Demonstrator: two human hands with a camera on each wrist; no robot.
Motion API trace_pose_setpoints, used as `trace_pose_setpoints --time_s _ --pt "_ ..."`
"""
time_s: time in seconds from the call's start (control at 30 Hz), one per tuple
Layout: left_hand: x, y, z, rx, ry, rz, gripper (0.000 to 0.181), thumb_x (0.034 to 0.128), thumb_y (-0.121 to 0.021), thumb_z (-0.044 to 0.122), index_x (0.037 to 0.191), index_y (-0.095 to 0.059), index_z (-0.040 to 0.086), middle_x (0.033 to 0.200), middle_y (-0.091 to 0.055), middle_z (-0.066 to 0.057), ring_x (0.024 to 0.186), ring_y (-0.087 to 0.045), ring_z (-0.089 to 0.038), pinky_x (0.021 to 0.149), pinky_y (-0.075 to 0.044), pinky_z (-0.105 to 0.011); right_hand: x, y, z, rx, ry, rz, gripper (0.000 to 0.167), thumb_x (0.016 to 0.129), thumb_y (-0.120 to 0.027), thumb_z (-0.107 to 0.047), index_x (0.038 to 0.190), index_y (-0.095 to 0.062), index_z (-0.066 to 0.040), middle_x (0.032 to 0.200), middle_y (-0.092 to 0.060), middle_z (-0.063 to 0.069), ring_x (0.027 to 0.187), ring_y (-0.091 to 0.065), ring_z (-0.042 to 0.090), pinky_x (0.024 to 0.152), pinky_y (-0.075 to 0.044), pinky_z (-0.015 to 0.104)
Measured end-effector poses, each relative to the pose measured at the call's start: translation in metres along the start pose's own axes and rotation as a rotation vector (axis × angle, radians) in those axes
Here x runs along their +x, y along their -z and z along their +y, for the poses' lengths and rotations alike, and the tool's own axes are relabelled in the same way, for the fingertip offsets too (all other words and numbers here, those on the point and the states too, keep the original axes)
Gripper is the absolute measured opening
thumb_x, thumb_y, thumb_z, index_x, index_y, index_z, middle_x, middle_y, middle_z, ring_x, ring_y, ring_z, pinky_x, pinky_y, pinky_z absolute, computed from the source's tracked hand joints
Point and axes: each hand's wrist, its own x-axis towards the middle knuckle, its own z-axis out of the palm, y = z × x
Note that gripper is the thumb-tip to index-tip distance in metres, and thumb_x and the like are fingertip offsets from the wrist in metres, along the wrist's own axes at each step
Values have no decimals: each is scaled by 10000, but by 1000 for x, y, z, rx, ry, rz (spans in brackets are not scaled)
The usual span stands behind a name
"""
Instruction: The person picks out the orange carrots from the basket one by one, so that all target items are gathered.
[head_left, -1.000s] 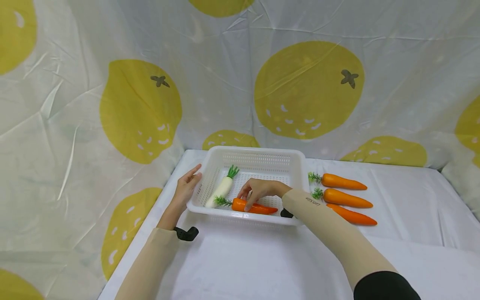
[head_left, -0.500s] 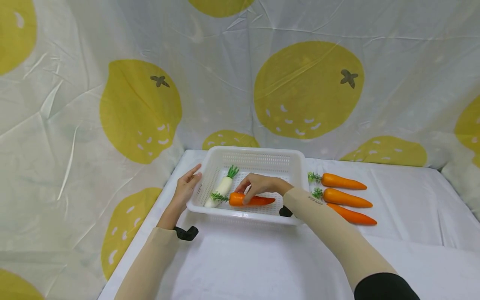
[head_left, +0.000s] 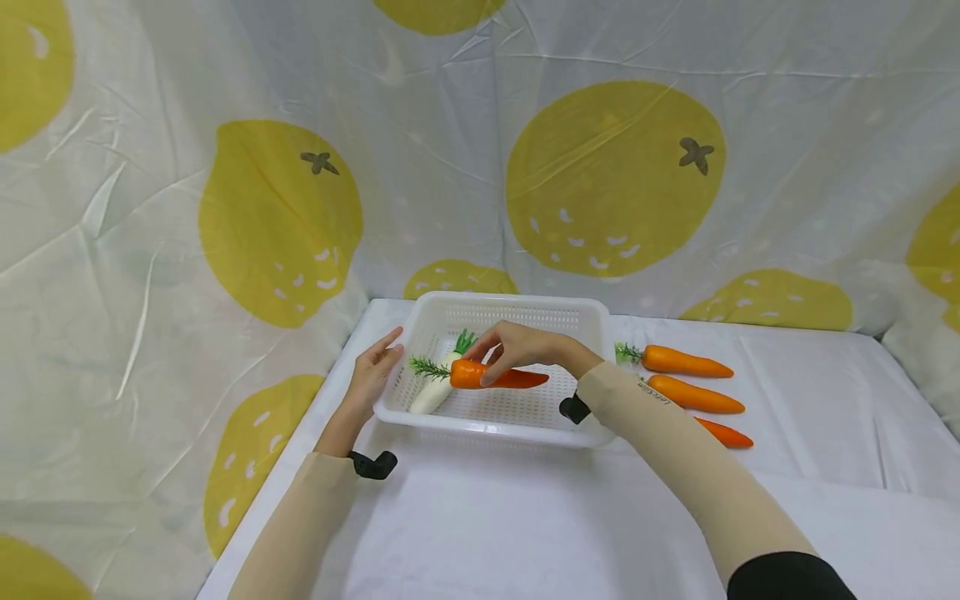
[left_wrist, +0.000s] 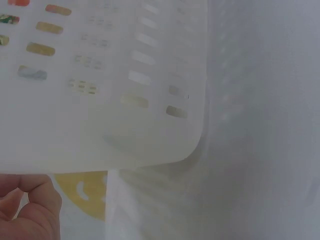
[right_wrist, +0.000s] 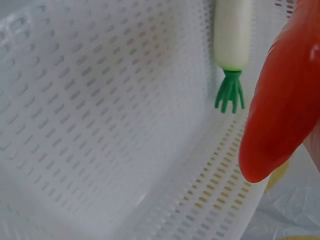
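Observation:
Above the white plastic basket, my right hand pinches an orange carrot between thumb and fingers. The carrot lies level, its leafy green end to the left and its tip to the right. Beneath it, a white radish with a green top lies in the basket's left part; the carrot partly covers it in the head view. The right wrist view shows the carrot's tip close up, with the radish beyond. My left hand rests against the basket's left rim, index finger and thumb extended.
Right of the basket, three more carrots lie on the white cloth in a row: one at the back, one in the middle, one in front partly behind my right sleeve. A lemon-print curtain hangs behind and at the left.
My right hand has lifted the carrot up from the basket's front part, slightly back and to the left. The left hand, basket, radish and other carrots have stayed in place.

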Motion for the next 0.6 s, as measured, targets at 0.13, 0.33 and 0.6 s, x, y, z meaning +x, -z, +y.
trace_pose_setpoints --time_s 0.13,0.33,0.6 --pt "0 0 -1 -4 -4 -1 484 1051 -531 247 1508 -446 114 1015 -585 -54 906 -553 -79 780 -472 -183 -12 7 -14 -9 36 -3 454 820 -780 -99 1258 -684 -31 1063 -710 71 920 -682 297 820 -535 332" --pt "2 -1 -1 -3 4 5 475 1049 -538 246 1500 -462 119 971 -567 -32 879 -538 -82 766 -465 -185 -36 18 -27 -22 112 11 458 829 -771 -93 1272 -674 -32 1097 -698 80 888 -687 294 811 -542 359" --pt "1 0 -2 10 19 7 487 1045 -545 263 1508 -455 143 1006 -553 -37 903 -514 -109 768 -450 -184 -77 25 -30 -41 125 47 470 832 -771 -76 1286 -662 -18 1120 -692 111 909 -690 273 825 -547 377"
